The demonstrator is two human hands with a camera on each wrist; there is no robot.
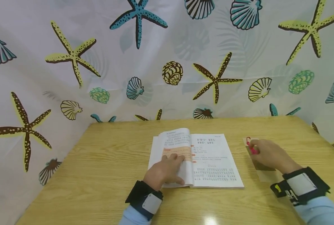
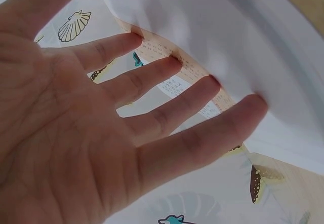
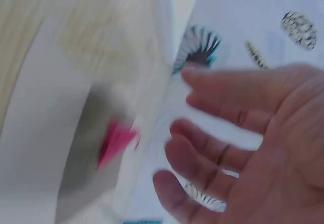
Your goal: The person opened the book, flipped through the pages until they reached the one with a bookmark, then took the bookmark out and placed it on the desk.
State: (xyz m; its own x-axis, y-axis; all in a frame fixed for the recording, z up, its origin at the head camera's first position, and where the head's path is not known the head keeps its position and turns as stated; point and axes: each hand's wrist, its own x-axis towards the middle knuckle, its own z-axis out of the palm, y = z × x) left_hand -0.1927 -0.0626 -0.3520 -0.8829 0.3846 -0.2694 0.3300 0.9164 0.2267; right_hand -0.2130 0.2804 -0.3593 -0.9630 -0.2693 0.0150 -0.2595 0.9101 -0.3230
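Note:
An open book (image 1: 211,162) with printed pages lies on the wooden table. My left hand (image 1: 164,172) rests on its left page, fingers spread and fairly straight. In the left wrist view the fingertips (image 2: 253,100) touch the page beside its orange printed band (image 2: 192,68). To the right of the book lies a long strip of card (image 1: 268,175), pale at its ends and darker in the middle. On it is a small pink piece (image 3: 117,142) with a red loop (image 1: 248,140). My right hand (image 1: 271,154) hovers over the strip, its fingers loosely bent and holding nothing.
The wooden table (image 1: 105,162) reaches back to a white cloth (image 1: 155,62) printed with starfish and shells. Each wrist wears a black strap (image 1: 310,184) with a pale plate.

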